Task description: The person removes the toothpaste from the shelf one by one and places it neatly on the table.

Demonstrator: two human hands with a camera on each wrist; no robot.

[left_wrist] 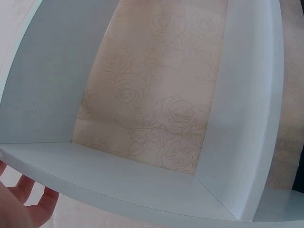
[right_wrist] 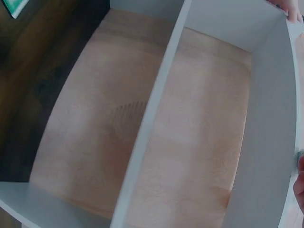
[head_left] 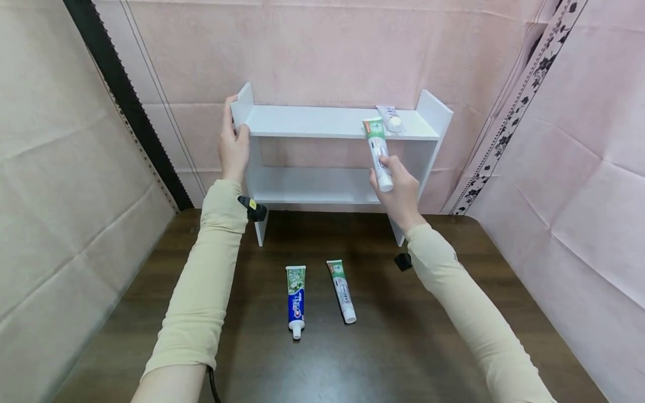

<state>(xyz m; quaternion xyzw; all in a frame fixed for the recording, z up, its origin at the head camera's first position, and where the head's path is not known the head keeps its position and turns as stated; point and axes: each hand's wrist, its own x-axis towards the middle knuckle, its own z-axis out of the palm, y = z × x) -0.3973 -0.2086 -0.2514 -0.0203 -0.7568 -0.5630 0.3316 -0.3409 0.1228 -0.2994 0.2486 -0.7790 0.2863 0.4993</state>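
A white two-tier shelf (head_left: 312,120) stands on the brown table. My left hand (head_left: 234,145) grips its left side panel near the top, thumb in front; the left wrist view shows the curled fingers (left_wrist: 40,204) along the panel's outer side. In front of the shelf's right half, my right hand (head_left: 398,187) pinches a green-and-white toothpaste tube (head_left: 378,146) near its white cap, crimped end pointing up. That tube overlaps the upper board's front edge in the head view. Behind it, a white tube (head_left: 390,118) lies on the upper board at the right.
On the table before the shelf lie a blue-and-green toothpaste tube (head_left: 296,299) and another green-and-white tube (head_left: 342,291), caps toward me. Pinkish cloth (head_left: 342,53) hangs behind the shelf, with pale cloth walls on both sides.
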